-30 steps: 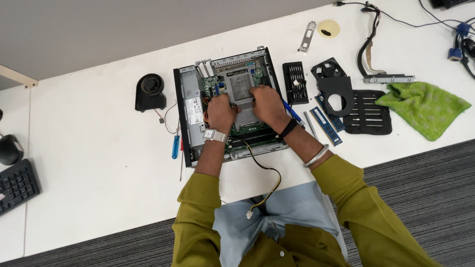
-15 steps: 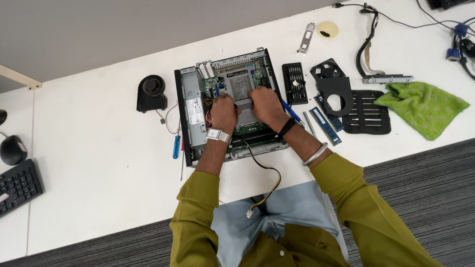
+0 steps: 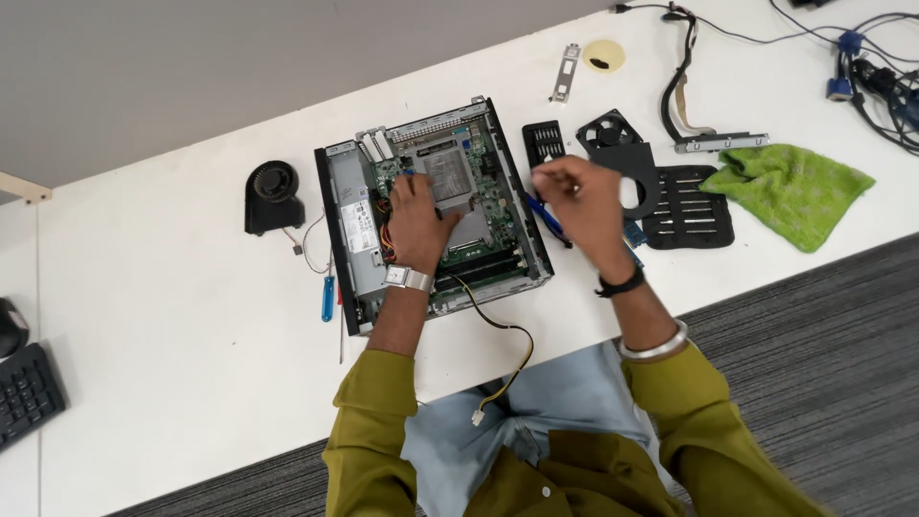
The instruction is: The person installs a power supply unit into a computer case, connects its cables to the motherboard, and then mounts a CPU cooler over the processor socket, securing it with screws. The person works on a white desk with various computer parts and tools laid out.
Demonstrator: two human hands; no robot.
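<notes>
Open small desktop computer case (image 3: 349, 235) flat on white table (image 3: 172, 316), circuit board exposed. Left hand (image 3: 418, 222) flat inside, fingers spread on the metal heatsink (image 3: 448, 177). Right hand (image 3: 579, 206) raised beside the case over the black bit holder (image 3: 546, 144), fingers pinched; contents cannot tell. Green cloth (image 3: 790, 187) well apart, right.

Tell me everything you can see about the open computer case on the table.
The open computer case is a small black and grey metal box lying flat on the white table, lid off. Inside show a green circuit board, a silvery plate at the middle and coloured wires. A black and yellow cable trails from it over the table edge. The left hand rests inside it; the right hand hovers beside it.
</notes>
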